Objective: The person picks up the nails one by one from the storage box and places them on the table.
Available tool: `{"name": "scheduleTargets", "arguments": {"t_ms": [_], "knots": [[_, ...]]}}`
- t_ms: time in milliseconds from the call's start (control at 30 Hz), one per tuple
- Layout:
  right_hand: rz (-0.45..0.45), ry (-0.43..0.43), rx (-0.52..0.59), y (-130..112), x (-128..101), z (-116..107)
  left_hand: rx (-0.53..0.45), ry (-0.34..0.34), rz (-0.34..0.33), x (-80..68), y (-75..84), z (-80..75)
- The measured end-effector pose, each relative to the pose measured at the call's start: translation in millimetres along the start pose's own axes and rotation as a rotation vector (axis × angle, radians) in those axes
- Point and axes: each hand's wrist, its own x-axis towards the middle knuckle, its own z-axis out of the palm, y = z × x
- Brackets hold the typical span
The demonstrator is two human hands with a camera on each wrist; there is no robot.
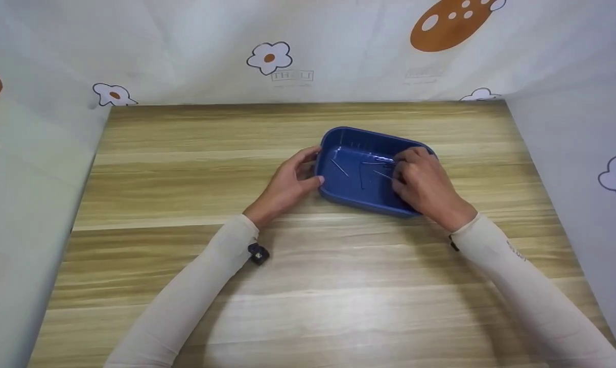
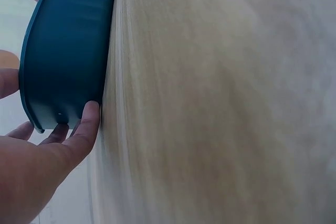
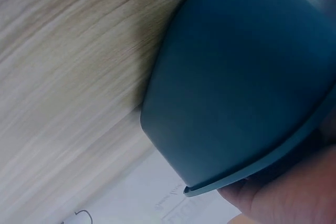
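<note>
A blue plastic tray [image 1: 359,203] with rounded corners sits on the wooden table. My left hand [image 1: 287,179] holds its left end, thumb at the rim and the other fingers along the outer wall. The left wrist view shows those fingers [image 2: 90,114] against the tray's side, low by the table. Over the tray's right end, my right hand [image 1: 425,179] reaches in with curled fingers. Several thin, dark, needle-like rods [image 1: 361,176] lie on the tray floor, some running up to the right fingers. The right fingertips are hidden; I cannot tell whether they pinch a rod.
Wood-grain table [image 1: 308,286] surrounds the tray. Pale sheets with flower prints [image 1: 269,58] stand behind and on both sides of the table. A small black camera [image 1: 258,253] sits at the left wrist.
</note>
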Motion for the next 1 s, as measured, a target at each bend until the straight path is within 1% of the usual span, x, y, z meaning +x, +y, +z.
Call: {"name": "scheduleTargets", "arguments": {"t_ms": [300,567,1000], "knots": [[-0.004,0.003,-0.005,-5.5,-0.5,-3.7,0.015,-0.001,-0.009,0.1,-0.3,-0.6],[-0.008,-0.001,-0.006,-9.8,-1.3,-6.6,0.01,0.006,-0.003,0.4,-0.8,0.0],[-0.006,0.003,0.004,-18.6,-3.1,-12.9,0.037,0.007,-0.001,-0.7,-0.5,-0.8]]}}
